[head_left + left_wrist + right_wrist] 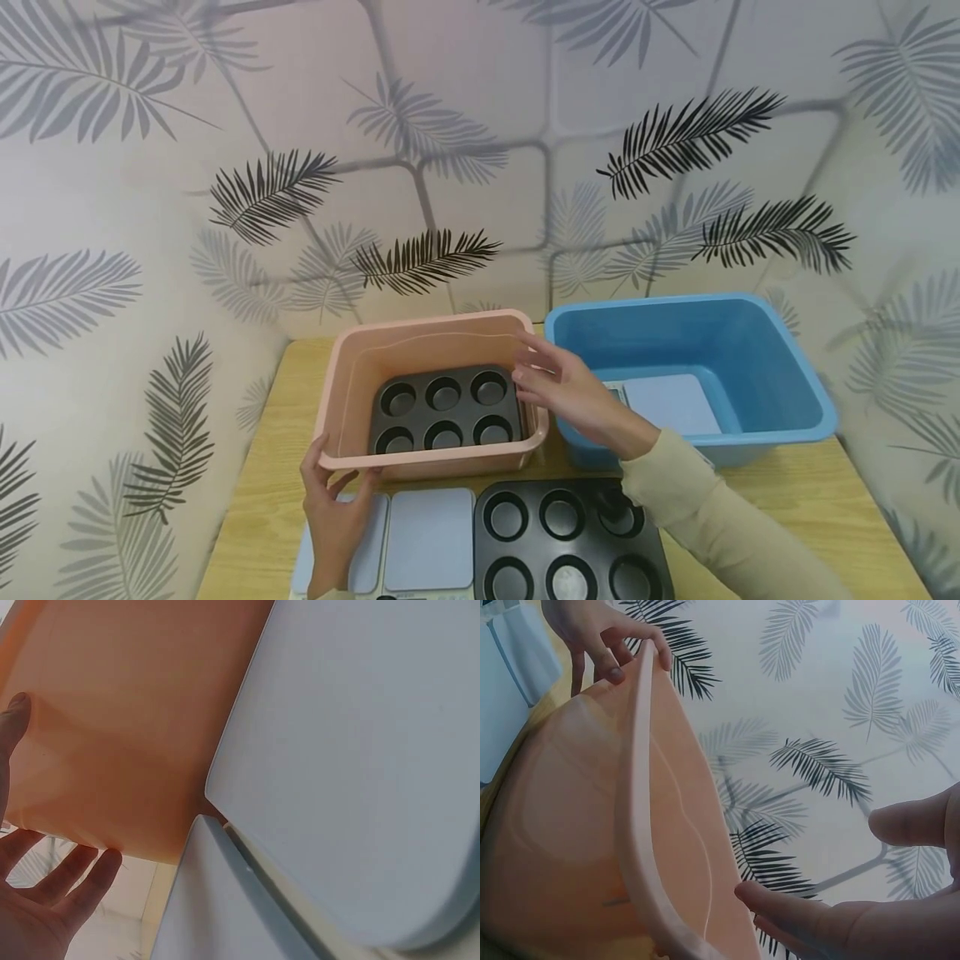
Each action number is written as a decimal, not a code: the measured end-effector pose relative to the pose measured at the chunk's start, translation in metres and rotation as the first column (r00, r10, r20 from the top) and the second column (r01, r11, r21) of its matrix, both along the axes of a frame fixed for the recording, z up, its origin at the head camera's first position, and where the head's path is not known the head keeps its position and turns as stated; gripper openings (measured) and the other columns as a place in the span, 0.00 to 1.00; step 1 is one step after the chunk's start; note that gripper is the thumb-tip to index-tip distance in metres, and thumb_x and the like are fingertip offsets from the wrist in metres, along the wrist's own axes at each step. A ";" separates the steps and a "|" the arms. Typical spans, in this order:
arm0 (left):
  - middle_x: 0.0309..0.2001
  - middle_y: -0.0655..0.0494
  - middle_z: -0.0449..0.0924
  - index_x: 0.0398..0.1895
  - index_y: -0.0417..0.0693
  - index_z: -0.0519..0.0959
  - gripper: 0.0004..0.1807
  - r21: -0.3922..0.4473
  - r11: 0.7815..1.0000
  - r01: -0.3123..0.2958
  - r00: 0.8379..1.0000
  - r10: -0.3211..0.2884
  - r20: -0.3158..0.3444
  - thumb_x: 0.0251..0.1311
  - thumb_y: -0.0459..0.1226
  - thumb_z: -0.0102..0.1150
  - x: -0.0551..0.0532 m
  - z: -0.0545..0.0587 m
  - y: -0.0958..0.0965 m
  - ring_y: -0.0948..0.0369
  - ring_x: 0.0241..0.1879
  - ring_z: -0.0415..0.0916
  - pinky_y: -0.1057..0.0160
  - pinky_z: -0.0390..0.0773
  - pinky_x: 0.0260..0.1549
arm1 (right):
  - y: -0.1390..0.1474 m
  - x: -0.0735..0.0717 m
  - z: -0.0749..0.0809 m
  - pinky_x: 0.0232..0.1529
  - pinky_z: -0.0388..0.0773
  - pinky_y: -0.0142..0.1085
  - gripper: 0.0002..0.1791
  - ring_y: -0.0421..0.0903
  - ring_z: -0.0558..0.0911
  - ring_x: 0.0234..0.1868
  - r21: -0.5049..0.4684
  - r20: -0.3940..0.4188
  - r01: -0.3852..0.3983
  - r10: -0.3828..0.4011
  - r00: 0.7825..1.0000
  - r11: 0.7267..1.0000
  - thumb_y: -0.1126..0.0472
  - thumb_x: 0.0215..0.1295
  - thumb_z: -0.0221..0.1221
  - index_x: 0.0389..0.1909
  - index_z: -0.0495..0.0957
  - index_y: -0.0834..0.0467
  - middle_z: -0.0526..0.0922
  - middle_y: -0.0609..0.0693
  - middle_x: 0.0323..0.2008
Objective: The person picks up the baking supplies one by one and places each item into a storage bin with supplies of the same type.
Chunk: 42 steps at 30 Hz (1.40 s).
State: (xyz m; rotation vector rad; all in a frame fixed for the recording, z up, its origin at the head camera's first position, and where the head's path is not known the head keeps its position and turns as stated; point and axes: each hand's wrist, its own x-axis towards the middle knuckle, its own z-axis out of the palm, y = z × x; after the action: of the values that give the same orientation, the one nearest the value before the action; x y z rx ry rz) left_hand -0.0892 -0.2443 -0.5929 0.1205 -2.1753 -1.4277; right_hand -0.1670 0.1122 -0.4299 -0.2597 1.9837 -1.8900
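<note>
A peach-coloured plastic bin [427, 460] stands at the back left of the table, with a dark muffin tin [467, 400] lying inside it. My left hand [333, 518] grips the bin's front left corner, the fingers at the rim and side wall and the thumb against the front wall. In the left wrist view, the thumb and fingertips touch the bin's wall [127, 720]. Above the bin's right end hovers my right hand [564, 390], its fingers spread and holding nothing. The right wrist view has these fingers [802, 919] just beside the rim [635, 750].
To the right stands a blue bin [757, 375] with a pale flat-topped device [671, 404] in it. In front lie a second muffin tin [534, 537], holding a dark object in one cup, and pale flat panels [428, 537]. A leaf-patterned wall [487, 192] closes off the back.
</note>
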 end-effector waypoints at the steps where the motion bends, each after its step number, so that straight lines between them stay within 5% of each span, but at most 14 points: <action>1: 0.70 0.32 0.76 0.83 0.49 0.63 0.54 -0.002 1.000 -0.001 1.000 0.001 0.003 0.55 0.25 0.81 0.000 0.000 0.000 0.61 0.58 0.79 0.81 0.83 0.52 | 0.001 0.001 0.000 0.74 0.78 0.54 0.42 0.67 0.69 0.82 -0.004 0.001 0.003 -0.003 1.000 1.000 0.58 0.85 0.57 0.90 0.49 0.54 0.58 0.68 0.85; 12: 0.72 0.33 0.76 0.84 0.50 0.62 0.54 -0.001 1.000 -0.015 0.999 0.015 0.033 0.56 0.26 0.81 0.002 -0.002 0.003 0.61 0.57 0.79 0.81 0.82 0.51 | 0.013 0.013 0.009 0.70 0.83 0.51 0.41 0.65 0.73 0.79 0.013 0.029 0.041 -0.041 0.999 0.999 0.53 0.85 0.57 0.90 0.50 0.53 0.63 0.65 0.84; 21: 0.71 0.34 0.77 0.84 0.50 0.62 0.54 0.013 1.000 -0.007 1.000 0.007 0.021 0.55 0.25 0.81 0.002 0.001 0.002 0.63 0.56 0.78 0.81 0.83 0.51 | 0.036 0.048 0.002 0.65 0.87 0.50 0.39 0.69 0.70 0.81 0.055 -0.128 0.037 -0.030 0.991 0.998 0.59 0.85 0.57 0.89 0.52 0.57 0.64 0.69 0.82; 28: 0.72 0.36 0.76 0.84 0.50 0.63 0.54 0.010 1.000 -0.003 1.000 0.002 0.019 0.55 0.25 0.81 0.000 0.001 0.001 0.69 0.56 0.77 0.81 0.82 0.51 | 0.053 0.063 -0.009 0.62 0.88 0.44 0.36 0.70 0.70 0.80 -0.001 -0.142 0.019 -0.019 0.990 1.000 0.60 0.86 0.56 0.88 0.56 0.56 0.64 0.69 0.82; 36: 0.73 0.35 0.75 0.84 0.52 0.62 0.55 -0.001 1.000 -0.007 1.000 0.007 0.031 0.55 0.26 0.82 0.001 0.000 0.002 0.70 0.56 0.76 0.82 0.82 0.51 | 0.072 0.087 -0.020 0.62 0.89 0.42 0.35 0.35 0.81 0.72 -0.027 -0.165 -0.024 0.019 0.986 0.999 0.63 0.87 0.53 0.88 0.55 0.54 0.65 0.72 0.80; 42: 0.72 0.35 0.76 0.84 0.51 0.62 0.56 -0.010 1.000 -0.014 1.000 0.014 0.027 0.54 0.25 0.82 0.000 0.001 0.002 0.70 0.56 0.76 0.83 0.81 0.51 | 0.085 0.102 -0.028 0.63 0.88 0.40 0.34 0.32 0.80 0.71 -0.030 -0.207 -0.047 0.040 0.978 0.998 0.66 0.87 0.51 0.88 0.55 0.53 0.72 0.58 0.79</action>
State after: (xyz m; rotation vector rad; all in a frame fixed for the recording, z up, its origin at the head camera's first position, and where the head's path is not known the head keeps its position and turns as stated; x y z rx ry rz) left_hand -0.0889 -0.2420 -0.5919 0.1517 -2.1990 -1.4152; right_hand -0.0649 0.1970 -0.4579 -0.5246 2.0587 -1.9386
